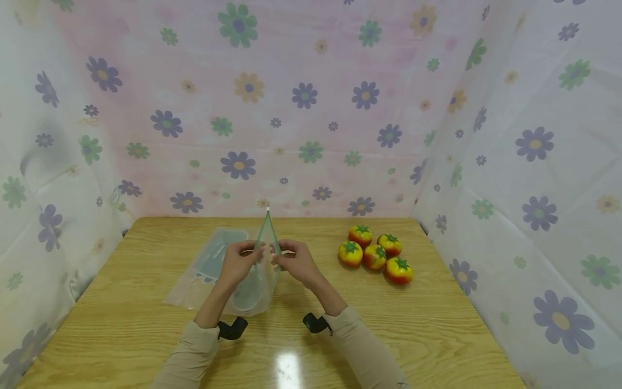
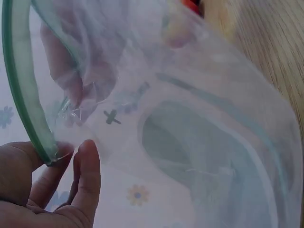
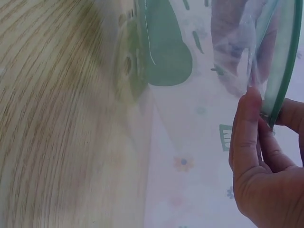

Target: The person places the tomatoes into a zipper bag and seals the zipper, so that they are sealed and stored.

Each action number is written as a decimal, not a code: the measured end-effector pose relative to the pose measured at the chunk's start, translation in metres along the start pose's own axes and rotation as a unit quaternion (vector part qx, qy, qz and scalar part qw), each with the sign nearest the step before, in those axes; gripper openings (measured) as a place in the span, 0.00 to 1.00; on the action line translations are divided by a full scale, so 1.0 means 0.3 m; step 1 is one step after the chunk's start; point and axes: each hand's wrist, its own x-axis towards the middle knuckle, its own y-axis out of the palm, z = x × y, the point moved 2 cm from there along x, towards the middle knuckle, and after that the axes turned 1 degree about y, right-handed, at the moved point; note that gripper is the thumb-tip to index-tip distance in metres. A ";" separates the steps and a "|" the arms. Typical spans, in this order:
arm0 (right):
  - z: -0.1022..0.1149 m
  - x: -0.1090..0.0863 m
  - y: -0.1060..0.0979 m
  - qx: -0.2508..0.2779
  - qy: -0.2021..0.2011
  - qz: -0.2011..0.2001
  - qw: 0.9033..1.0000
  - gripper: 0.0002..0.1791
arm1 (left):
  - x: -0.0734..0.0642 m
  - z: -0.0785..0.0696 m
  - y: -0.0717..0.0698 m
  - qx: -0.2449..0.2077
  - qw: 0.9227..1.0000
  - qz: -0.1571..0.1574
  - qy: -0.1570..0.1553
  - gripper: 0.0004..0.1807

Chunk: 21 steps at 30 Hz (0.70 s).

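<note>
A clear zip-lock bag [image 1: 268, 292] with a green seal strip stands upright between my hands, its mouth drawn apart into a narrow peak. My left hand [image 1: 238, 265] pinches one side of the mouth; in the left wrist view, thumb and fingers meet at the green strip [image 2: 21, 90]. On the opposite side, my right hand [image 1: 297, 263] pinches the other edge, with fingertips at the strip in the right wrist view [image 3: 285, 57]. Pale green printed shapes [image 2: 180, 142] show on the film. Left of the hands, another clear bag [image 1: 218, 256] lies flat, partly hidden by my left hand.
Several yellow-red tomatoes [image 1: 374, 257] with green tops sit in a cluster at the right rear of the wooden table [image 1: 418, 335]. Flower-print sheets [image 1: 301, 65] enclose the back and both sides. Dark wrist mounts [image 1: 233, 328] stick out below both hands.
</note>
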 end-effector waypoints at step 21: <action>0.052 -0.033 0.002 -0.053 -0.054 0.031 0.997 0.20 | 0.004 0.007 0.008 -0.042 0.998 -0.029 0.037 0.13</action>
